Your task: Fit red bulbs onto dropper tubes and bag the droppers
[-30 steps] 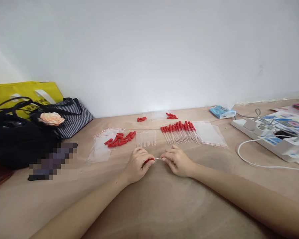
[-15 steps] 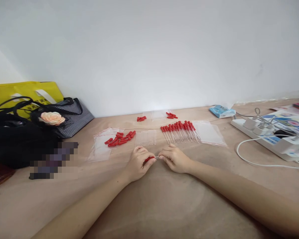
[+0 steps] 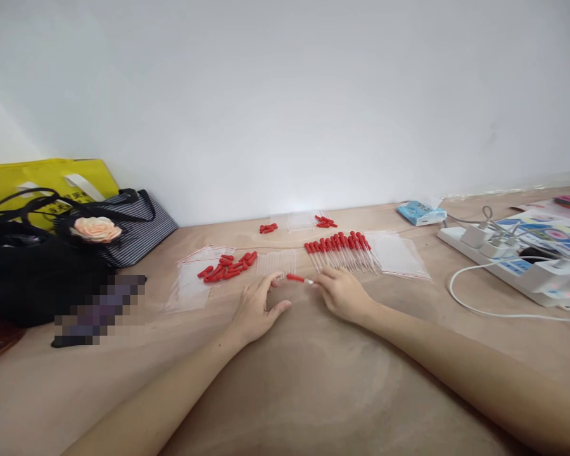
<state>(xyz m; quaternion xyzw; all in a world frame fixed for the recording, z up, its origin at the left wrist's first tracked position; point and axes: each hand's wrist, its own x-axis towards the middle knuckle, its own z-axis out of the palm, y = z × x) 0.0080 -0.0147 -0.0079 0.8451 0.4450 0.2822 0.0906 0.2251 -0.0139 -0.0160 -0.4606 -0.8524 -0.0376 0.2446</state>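
A dropper with a red rubber bulb is pinched by its clear tube in my right hand, the bulb pointing left. Beside that bulb, my left hand has its thumb and fingers apart and holds nothing. Beyond the right hand lies a row of droppers, red bulbs toward the wall. Loose red rubber bulbs are heaped on a clear plastic bag at the left. Between heap and row, several bare clear tubes lie side by side.
Near the wall are more red bulbs and a clear bag. Another plastic bag lies right of the row. A tissue pack and a power strip with cables sit at right; bags stand at left.
My left hand has let go of the red bulb and opened, drawing slightly left. My right hand has moved a little right and up with the dropper, whose bulb now shows uncovered.
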